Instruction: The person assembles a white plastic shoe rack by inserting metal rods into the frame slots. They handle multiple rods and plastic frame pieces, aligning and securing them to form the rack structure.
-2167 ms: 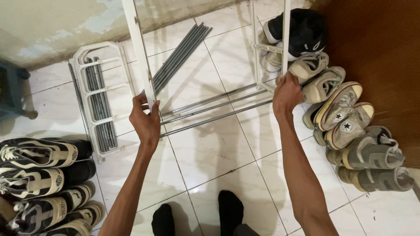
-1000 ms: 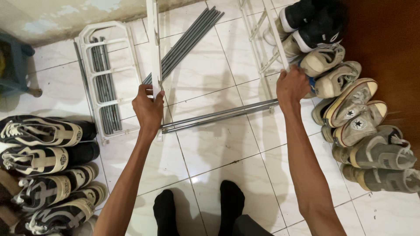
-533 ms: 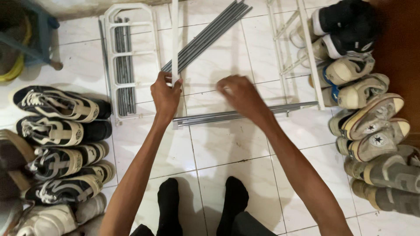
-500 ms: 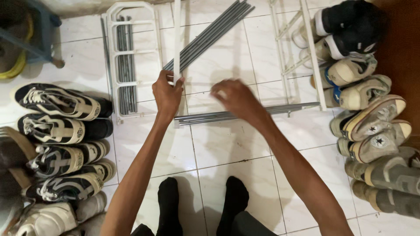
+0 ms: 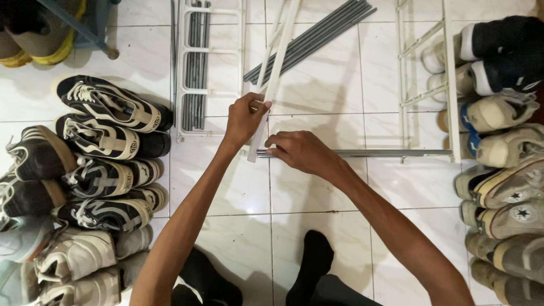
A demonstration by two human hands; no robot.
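Observation:
My left hand [image 5: 245, 117] grips a white rack side frame [image 5: 275, 73] near its lower end, holding it tilted above the tiled floor. My right hand [image 5: 301, 152] closes its fingertips on the left end of a grey metal rod [image 5: 385, 153], right beside the frame's foot. The rod runs right to a second white side frame [image 5: 447, 79] standing by the shoes. A bundle of grey rods [image 5: 317, 37] lies on the floor behind the held frame.
A white shelf panel with rods [image 5: 198, 68] lies flat at the upper left. Black-and-white sneakers [image 5: 107, 136] line the left side, and more shoes [image 5: 504, 164] are stacked along the right. My socked feet [image 5: 314, 255] are at the bottom. A blue stool leg [image 5: 85, 28] shows top left.
My right hand left the right side frame and came across to the rod's left end beside my left hand. The view shifted so the left frame sits more central.

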